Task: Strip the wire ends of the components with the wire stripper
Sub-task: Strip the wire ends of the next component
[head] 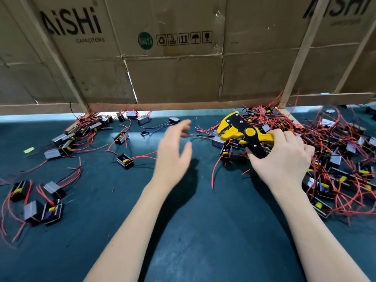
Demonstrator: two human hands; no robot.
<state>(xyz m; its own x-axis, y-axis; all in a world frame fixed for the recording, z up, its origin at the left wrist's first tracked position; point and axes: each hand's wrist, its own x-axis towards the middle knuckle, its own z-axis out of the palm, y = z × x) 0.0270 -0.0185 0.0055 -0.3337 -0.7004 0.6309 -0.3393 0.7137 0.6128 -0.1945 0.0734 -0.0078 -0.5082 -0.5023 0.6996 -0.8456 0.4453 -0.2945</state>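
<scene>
Right hand (282, 157) gripping wire stripper (242, 133) near table's (183, 231) right back edge, beside big pile of components (335, 159). Left hand (173, 151) hanging wide, blurry, holding nothing. Probably between wires. Next: picking fresh wire, feeding end into tool's mouth.

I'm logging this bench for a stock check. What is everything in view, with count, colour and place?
wire stripper: one, yellow and black, centre right, above the pile.
components: many, too tangled to count, black and grey with red wires, heaped right.
scattered components: many, same colours, spread across the left.
table mat: one, dark teal, under everything.
cardboard boxes: several flattened, brown, along the back.
wooden slats: several, pale, over the cardboard.
left hand: open, blurred, mid-air at centre.
right hand: grip around the stripper handles.
</scene>
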